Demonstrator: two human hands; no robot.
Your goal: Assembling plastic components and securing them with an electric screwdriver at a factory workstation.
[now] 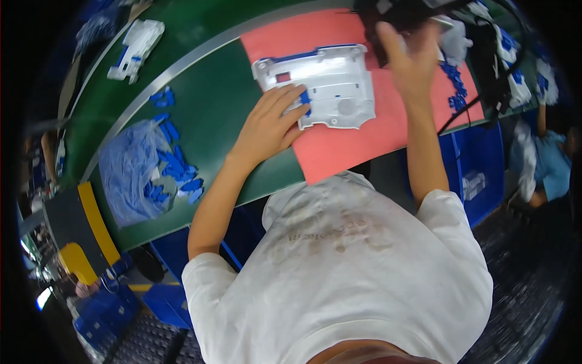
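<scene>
A white plastic housing (339,85) with a blue strip along its far edge lies on a pink mat (339,155). My left hand (271,120) rests flat on the housing's left side, its fingers spread over the shell. Beside those fingertips a small blue plastic piece (305,103) sits on the housing. Off to the right, my right hand (413,70) is raised in front of a black object (379,36). Its thumb and fingers stand apart, blurred by motion, and I see nothing held in them.
Loose blue parts (176,164) spill beside a clear plastic bag (124,170) on the green table. Small blue pieces (454,88) line the mat's right side, near a black cable (479,100). Another white housing (136,48) lies far left. A person (555,158) is at right.
</scene>
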